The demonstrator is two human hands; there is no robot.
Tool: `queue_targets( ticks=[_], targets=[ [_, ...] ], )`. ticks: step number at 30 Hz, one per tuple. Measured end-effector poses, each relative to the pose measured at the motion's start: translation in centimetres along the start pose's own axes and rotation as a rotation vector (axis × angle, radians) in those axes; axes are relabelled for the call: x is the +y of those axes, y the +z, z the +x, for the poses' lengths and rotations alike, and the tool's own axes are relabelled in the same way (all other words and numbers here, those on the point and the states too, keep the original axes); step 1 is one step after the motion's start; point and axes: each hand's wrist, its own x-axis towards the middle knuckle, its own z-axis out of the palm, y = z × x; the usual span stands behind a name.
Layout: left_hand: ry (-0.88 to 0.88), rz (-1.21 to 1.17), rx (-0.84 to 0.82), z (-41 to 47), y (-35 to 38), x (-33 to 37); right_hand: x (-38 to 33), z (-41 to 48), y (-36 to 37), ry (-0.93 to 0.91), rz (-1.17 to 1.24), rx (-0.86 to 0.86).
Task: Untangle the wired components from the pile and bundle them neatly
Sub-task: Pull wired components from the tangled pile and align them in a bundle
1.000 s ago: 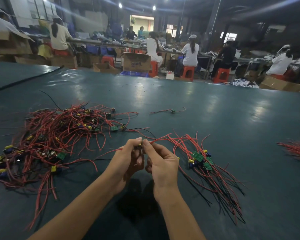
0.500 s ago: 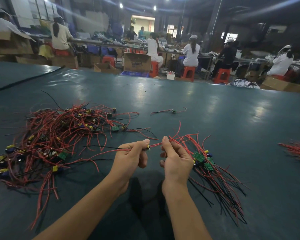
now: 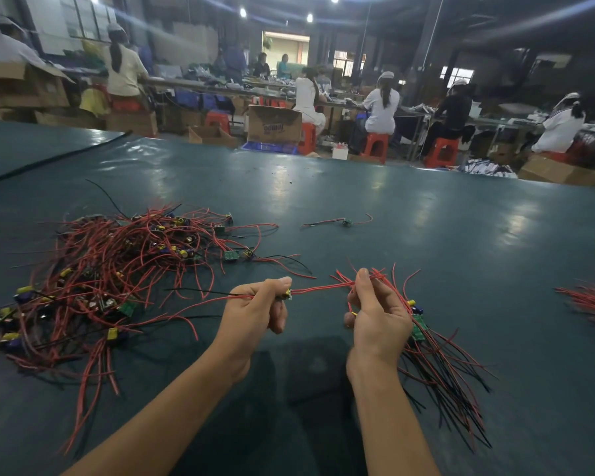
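Red and taut, the lead [image 3: 323, 288] runs between the two hands above the green table [image 3: 426, 235]. The left hand [image 3: 251, 314] is curled, thumb and forefinger pinching the small component [image 3: 287, 294] at one end. The right hand [image 3: 378, 317] pinches the lead's far end, its other fingers loosely bent. The tangled pile [image 3: 117, 280] lies to the left, and the sorted bundle [image 3: 437, 359] just under the right hand. Done well, I judge, the piece goes down straight and parallel on the bundle (the trailing black wire [image 3: 200, 292] drawn free of the pile first), with its board level with the others.

Green table [image 3: 426, 235], wire pile [image 3: 117, 269] (tangled), bundle [image 3: 443, 372], stray component [image 3: 347, 221]
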Motion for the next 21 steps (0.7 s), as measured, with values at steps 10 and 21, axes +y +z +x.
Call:
queue_targets(
  ticks=[10, 21],
  targets=[
    [-0.036, -0.040, 0.035, 0.42, -0.66, -0.02, -0.49, -0.74, -0.07, -0.083, -0.006, -0.084],
    [-0.018, -0.041, 0.039, 0.13, -0.49, 0.11, -0.91, -0.98, -0.14, 0.015, 0.117, 0.019]
  ],
)
